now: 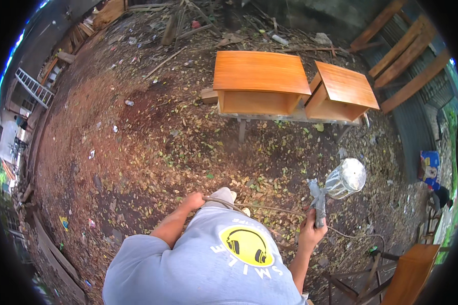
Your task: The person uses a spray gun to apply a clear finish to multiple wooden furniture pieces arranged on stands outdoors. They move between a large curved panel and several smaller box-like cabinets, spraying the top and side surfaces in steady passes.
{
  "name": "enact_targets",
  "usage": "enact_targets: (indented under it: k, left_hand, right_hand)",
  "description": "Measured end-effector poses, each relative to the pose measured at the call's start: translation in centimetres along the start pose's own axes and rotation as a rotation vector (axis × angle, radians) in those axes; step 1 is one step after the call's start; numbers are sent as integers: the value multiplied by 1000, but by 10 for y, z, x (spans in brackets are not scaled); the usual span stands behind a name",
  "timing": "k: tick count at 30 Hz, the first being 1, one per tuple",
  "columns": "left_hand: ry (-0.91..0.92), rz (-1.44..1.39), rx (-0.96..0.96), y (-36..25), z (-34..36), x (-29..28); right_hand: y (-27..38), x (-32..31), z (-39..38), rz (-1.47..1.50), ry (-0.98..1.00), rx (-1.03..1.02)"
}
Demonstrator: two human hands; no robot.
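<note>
Bare earth and fallen leaves [76, 147] spread across the yard around you, rough, brown and yellow-flecked. Beyond your hands, a low bench [290, 118] with a pale, worn edge bears two open-fronted pieces of orange-brown wood: the larger cabinet [259, 73], its broad top glossy and streaked with grain, and, just to its right, the smaller cabinet [348, 84], boxy, with an overhanging top. Both look rigid, with smooth faces that would likely mark if gripped.

A thin brown hose [269, 207] runs from your left hand [193, 201], closed around it near your waist, past your right side and over the ground. It looks light and bendable, best held in a loose loop.

Out to your right, well apart from the cabinets, the cup [347, 179], a drum-shaped metal can splashed with white and grey, sits at the front of the spray gun [318, 203]. Your right hand [312, 231] is wrapped around the gun's grey, crusted grip, far from the left. The gun appears stiff and probably cup-heavy; the handle is the sound hold, since smeared metal could be slick. Whether a finger presses the trigger, you cannot tell here.
</note>
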State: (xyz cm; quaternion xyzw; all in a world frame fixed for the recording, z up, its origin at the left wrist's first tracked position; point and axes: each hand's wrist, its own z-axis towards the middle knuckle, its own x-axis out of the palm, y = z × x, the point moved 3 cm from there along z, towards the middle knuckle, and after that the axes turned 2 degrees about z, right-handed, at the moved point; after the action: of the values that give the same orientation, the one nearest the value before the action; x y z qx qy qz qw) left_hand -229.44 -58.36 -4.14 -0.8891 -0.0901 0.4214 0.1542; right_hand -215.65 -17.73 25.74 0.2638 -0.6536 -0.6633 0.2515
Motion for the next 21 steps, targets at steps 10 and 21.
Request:
enact_targets:
  k: [10, 21]
  left_hand:
    - [95, 145, 23, -34, 17, -9]
    - [64, 282, 214, -133, 61, -21]
  right_hand:
    - [3, -35, -28, 114, -221, 49]
    - [-1, -92, -44, 28, -477, 90]
